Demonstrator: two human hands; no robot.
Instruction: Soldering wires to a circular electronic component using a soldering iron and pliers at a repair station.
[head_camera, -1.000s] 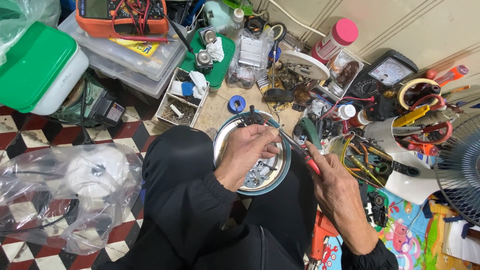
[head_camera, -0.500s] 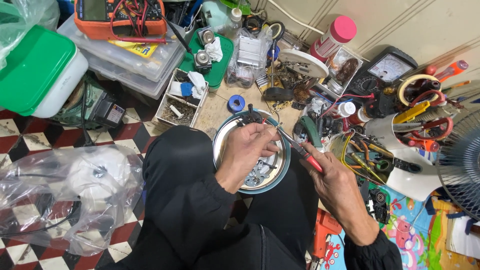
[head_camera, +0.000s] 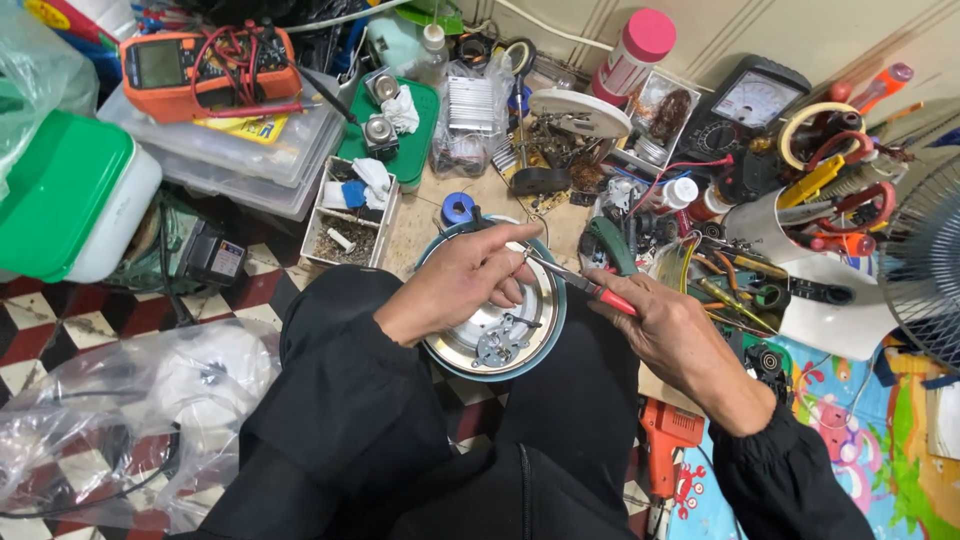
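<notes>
Two bare hands work over a round metal appliance base (head_camera: 490, 335) resting on the person's black-trousered lap, frame center. Left hand (head_camera: 455, 285) lies across the base's upper rim, fingers (head_camera: 505, 238) curled, tips pressed together at the pliers' nose. Right hand (head_camera: 675, 335), at 3 o'clock of the base, fingers wrapped on red-handled pliers (head_camera: 580, 283) pointing toward 10 o'clock. Blue tape roll (head_camera: 457, 208) just past the base at 12 o'clock. Orange multimeter (head_camera: 205, 65) at far 10 o'clock, green-lidded box (head_camera: 60, 190) at 9 o'clock, clear plastic bag (head_camera: 120, 420) at 7 o'clock, orange drill (head_camera: 665, 435) at 5 o'clock.
</notes>
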